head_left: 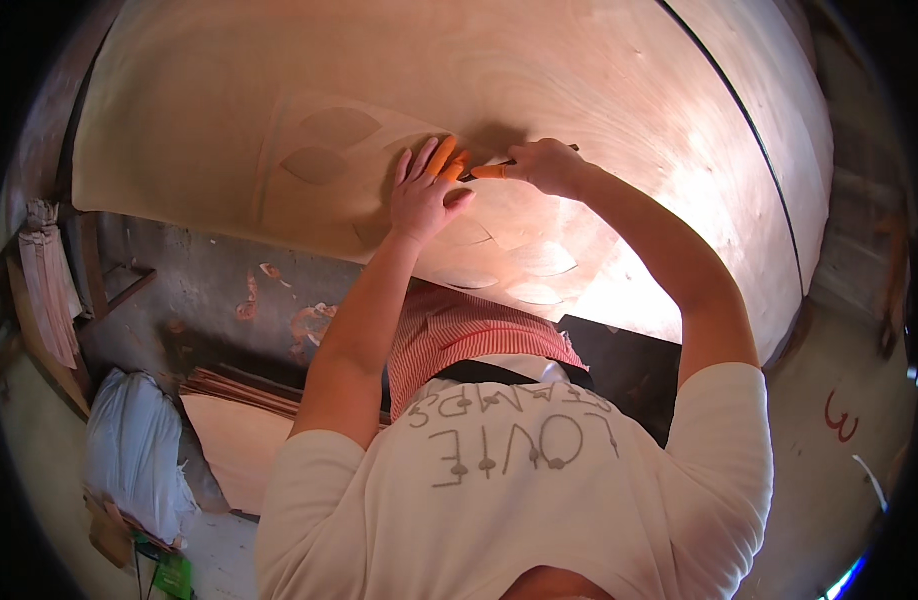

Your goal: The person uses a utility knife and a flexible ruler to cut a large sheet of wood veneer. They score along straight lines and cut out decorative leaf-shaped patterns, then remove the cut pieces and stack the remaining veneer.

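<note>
A large sheet of pale wood veneer (pixel 199 120) spreads across the work surface before me. My left hand (pixel 426 197) lies flat on it with fingers stretched out, some wearing orange finger covers. To its right, my right hand (pixel 547 168) is closed around a thin dark knife-like tool (pixel 576 148); one finger with an orange cover points along it towards the left fingertips. The tool's tip is hard to make out there. Around the hands are leaf-shaped patches in the veneer: a darker one (pixel 339 127) to the left and a paler one (pixel 544 257) nearer me.
A dark line (pixel 744 105) curves across the sheet's right side, beside strong glare. Below left are a stack of thin wood sheets (pixel 234 430), a white plastic sack (pixel 139 440) and a bundle of strips (pixel 51 275). Veneer scraps (pixel 314 322) litter the grey floor.
</note>
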Tool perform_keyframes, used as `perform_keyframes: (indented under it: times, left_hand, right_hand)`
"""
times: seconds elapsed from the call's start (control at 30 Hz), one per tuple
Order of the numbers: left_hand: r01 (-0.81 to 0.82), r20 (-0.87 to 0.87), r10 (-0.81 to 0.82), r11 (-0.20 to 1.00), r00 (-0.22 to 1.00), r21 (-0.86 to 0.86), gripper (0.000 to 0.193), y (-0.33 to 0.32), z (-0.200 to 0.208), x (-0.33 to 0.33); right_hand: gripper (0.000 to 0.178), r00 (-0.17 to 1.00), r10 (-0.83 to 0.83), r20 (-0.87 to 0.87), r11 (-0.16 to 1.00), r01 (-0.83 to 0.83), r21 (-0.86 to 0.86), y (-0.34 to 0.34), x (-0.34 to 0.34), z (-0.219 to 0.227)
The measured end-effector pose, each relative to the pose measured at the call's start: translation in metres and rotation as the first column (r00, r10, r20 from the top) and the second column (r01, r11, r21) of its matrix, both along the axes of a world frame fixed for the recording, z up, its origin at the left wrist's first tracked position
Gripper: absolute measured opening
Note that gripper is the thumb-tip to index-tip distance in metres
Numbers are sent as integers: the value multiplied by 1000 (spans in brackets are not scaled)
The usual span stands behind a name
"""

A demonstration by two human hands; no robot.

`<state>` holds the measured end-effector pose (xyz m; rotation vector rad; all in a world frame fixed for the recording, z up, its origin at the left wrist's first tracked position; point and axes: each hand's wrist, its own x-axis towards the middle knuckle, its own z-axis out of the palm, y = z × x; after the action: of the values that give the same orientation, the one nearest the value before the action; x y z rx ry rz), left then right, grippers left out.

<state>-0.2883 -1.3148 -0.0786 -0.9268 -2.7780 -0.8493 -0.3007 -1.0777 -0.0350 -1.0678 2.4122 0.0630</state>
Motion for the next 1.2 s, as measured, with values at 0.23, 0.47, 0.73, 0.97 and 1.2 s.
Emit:
perform_keyframes:
  times: [0.23,0.47,0.73,0.97,1.2]
  left_hand:
    - [-3,-32,4,1000,999,11,51,-2,-1,2]
    - [313,-104,-321,946,941,-89,37,22,3,11]
    - [292,-83,-310,939,947,-180,45,24,0,16]
    - [291,-95,-314,935,945,-200,41,30,-1,17]
    - [295,-113,-329,925,938,-241,45,32,2,17]
  right_hand:
    - [58,890,-440,117,895,425,135,13,47,24]
    - [39,764,-645,-24,749,638,177,-5,104,0]
    - [47,96,-957,273,105,994,21,-76,199,-10]
    - [46,-83,-943,323,-73,996,44,-77,213,-24]
    - [31,74,-986,152,20,943,-332,-26,221,-4]
